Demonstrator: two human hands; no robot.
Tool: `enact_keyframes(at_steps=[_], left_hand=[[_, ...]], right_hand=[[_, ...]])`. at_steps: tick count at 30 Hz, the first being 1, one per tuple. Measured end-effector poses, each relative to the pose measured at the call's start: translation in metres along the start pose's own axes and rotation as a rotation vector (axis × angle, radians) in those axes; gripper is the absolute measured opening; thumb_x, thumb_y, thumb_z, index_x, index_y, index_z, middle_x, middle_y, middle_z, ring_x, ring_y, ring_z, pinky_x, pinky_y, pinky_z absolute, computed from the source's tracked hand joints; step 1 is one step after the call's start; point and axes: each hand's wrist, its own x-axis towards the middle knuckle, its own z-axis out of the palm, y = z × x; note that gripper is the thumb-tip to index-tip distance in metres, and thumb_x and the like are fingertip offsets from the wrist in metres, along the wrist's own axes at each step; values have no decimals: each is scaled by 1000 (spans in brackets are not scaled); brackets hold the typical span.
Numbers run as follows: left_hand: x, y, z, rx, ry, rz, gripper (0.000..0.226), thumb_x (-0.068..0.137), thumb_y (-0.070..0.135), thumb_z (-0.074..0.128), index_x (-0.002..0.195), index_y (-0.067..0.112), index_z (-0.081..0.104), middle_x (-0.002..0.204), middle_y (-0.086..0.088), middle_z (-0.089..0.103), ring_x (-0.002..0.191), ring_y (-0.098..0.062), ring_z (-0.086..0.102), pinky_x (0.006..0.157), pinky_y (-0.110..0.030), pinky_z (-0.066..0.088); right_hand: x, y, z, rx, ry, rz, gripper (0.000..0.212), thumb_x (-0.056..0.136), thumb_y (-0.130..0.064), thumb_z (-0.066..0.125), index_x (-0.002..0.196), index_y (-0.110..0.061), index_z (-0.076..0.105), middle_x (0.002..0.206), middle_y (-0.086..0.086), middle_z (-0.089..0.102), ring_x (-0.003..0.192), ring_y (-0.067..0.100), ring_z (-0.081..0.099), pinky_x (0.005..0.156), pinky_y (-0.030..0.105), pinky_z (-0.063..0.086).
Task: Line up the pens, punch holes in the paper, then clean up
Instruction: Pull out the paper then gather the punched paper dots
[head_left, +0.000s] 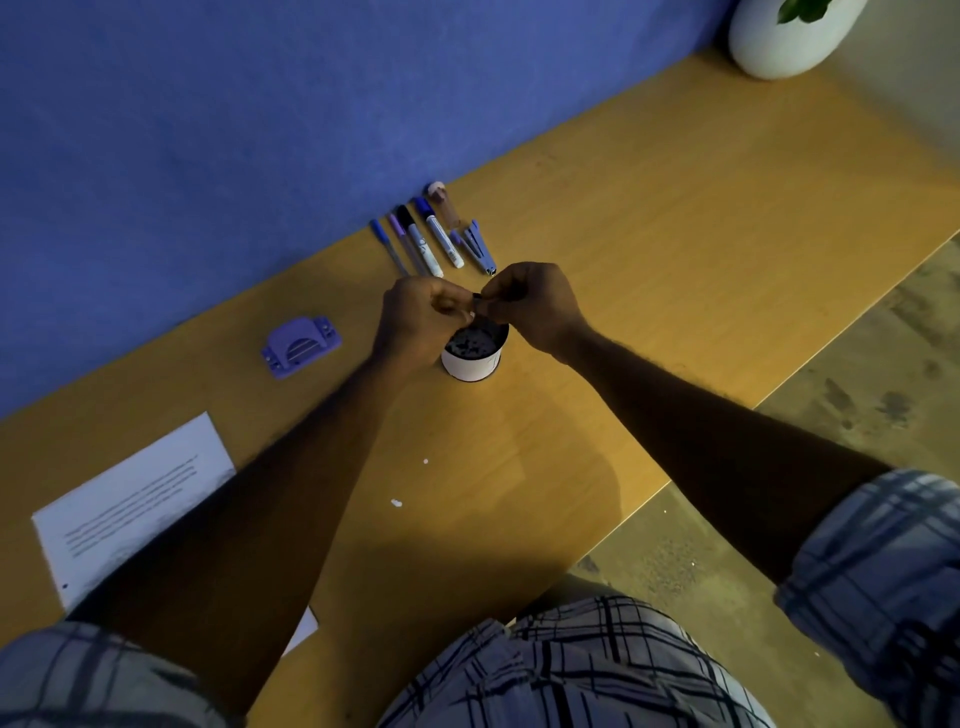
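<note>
Wood desk (675, 234) is set against blue wall (208, 130); floor (857, 389) seen at R. By the wall, pens (423, 241) are lined up; hole punch (301, 347) to L. The paper (135, 493) is partly hidden by L arm; white pot (779, 47) cut off at top. Over cup (471, 361), a small dark item (477, 297), not identifiable, is pinched by curled fingers of left hand (415, 317) & right hand (530, 301).

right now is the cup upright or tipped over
Upright. The cup stands on its base on the desk, mouth facing up, pale specks inside. The right hand pinches a dark piece above it.
</note>
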Motion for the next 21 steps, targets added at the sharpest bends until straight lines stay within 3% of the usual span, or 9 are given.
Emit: enact_keyframes(at_steps=[2, 5, 7, 12, 16, 21], left_hand=[[0, 0, 0, 11, -6, 15, 28, 78, 7, 76, 106, 13, 72, 97, 0, 73, 91, -9, 67, 73, -20, 56], [-2, -1, -4, -68, -26, -7, 23, 86, 9, 68, 108, 12, 71, 100, -4, 73, 91, -13, 70, 78, -30, 60], [-2, -1, -7, -102, -40, -15, 22, 90, 9, 62, 111, 12, 70, 103, -5, 73, 94, -12, 70, 80, -34, 61], [-5, 2, -15, -297, -117, -80, 32, 93, 4, 49, 124, 7, 60, 104, -5, 72, 100, -16, 69, 85, -36, 59], [-15, 8, -22, -466, -184, -89, 32, 96, 8, 46, 126, 10, 56, 104, -1, 71, 100, -13, 69, 81, -29, 57], [-29, -1, -35, -455, -154, -24, 35, 100, 12, 41, 131, 5, 55, 118, -10, 67, 108, -15, 66, 88, -27, 54]], right_hand=[[0, 1, -1, 7, -24, -10, 9, 79, -15, 78, 85, -19, 71, 80, -8, 68, 72, 3, 63, 63, 21, 55], [-2, 1, -2, 59, -67, 9, 11, 84, -11, 71, 84, -22, 71, 89, 2, 73, 86, 16, 70, 76, 39, 61], [-3, 0, -3, 68, -66, 5, 12, 87, -9, 65, 89, -18, 72, 95, 6, 73, 91, 21, 69, 81, 44, 60], [-6, -5, -4, 204, -90, 57, 15, 90, -4, 58, 94, -12, 69, 96, 14, 74, 90, 26, 72, 86, 46, 59], [-11, -8, -4, 227, -91, 51, 16, 91, -8, 55, 94, -10, 70, 98, 17, 73, 94, 32, 70, 88, 48, 57], [-19, -13, -5, 301, -70, 64, 19, 97, -14, 51, 101, -8, 69, 99, 12, 72, 85, 20, 68, 81, 35, 57]])
